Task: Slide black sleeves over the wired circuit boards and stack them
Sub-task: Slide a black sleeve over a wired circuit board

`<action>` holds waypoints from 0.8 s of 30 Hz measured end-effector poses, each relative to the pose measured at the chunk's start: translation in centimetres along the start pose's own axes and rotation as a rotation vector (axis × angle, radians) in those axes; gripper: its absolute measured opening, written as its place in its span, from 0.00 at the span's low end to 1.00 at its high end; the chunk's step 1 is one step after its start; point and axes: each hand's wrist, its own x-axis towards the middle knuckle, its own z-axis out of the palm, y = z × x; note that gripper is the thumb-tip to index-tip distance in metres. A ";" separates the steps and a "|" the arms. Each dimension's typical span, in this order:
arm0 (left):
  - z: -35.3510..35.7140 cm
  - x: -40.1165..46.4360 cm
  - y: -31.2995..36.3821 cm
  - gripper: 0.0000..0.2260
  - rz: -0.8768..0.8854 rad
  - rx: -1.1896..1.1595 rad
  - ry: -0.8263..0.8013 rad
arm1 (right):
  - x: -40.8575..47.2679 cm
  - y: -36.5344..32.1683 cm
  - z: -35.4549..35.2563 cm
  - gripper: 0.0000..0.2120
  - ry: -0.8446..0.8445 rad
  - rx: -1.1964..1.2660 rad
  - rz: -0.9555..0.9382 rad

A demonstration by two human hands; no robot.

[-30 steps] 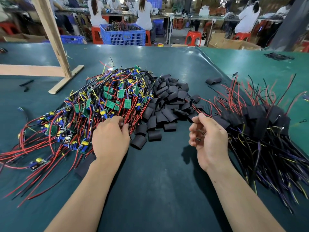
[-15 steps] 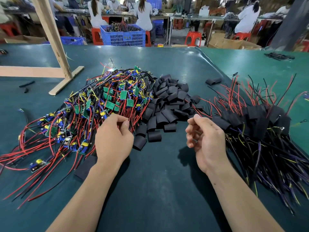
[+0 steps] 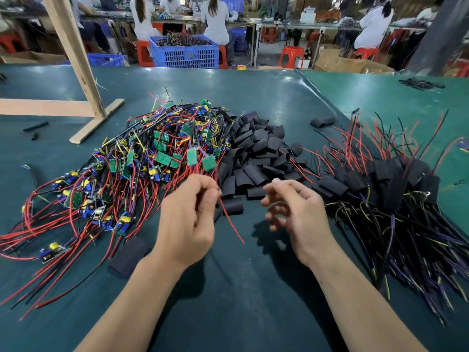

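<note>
Left hand: my left hand (image 3: 186, 224) is lifted off the table, thumb and forefinger pinching the red wires (image 3: 229, 219) of a board; the loose wire ends trail down toward me past my thumb.
Board: the green board (image 3: 209, 163) hangs just beyond my left fingertips, raised above the heap, a second board (image 3: 192, 157) close beside it on its far left. I cannot tell whether both ride on the wires I pinch.
Long axis: wires and board run in one line, from near me up and away, tilting slightly to my left at the far end.
Right hand: my right hand (image 3: 295, 212) hovers beside the left, fingers loosely curled and a little spread, holding nothing that I can make out; the fingertips are blurred.
Sleeves: the pile of black sleeves (image 3: 256, 151) lies just past my right fingertips and a little to their left, between the two hands; the closest sleeve (image 3: 233, 206) lies flat right under my left thumb.
Nearer hand: my free right hand looks best placed to take a sleeve, I judge.
Heap: the unsleeved boards (image 3: 142, 158) sit beyond and left of my left fingers.
Stack: the sleeved boards (image 3: 396, 179) lie to the right of my right hand, wires fanned toward me.
Turning point: the sleeve's open end must line up with the wire line before it slides on.
</note>
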 end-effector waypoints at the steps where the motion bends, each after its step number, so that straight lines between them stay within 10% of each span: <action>1: 0.2 -0.1 0.2 0.05 0.035 -0.023 -0.045 | -0.1 0.1 0.2 0.10 -0.059 -0.023 0.025; 5: 1.0 -0.3 0.4 0.06 0.161 -0.101 -0.216 | -0.6 0.8 0.9 0.24 -0.270 -0.094 0.112; 10: 1.3 -0.4 0.2 0.09 0.256 -0.150 -0.257 | -0.6 1.3 0.9 0.07 -0.257 -0.072 0.118; 17: 1.4 0.3 -1.2 0.19 -0.201 0.363 0.033 | -0.7 0.8 0.8 0.25 -0.421 0.032 0.234; 24: 1.6 0.3 -1.6 0.14 -0.234 0.282 0.099 | -1.1 0.9 0.7 0.12 -0.535 -0.057 0.311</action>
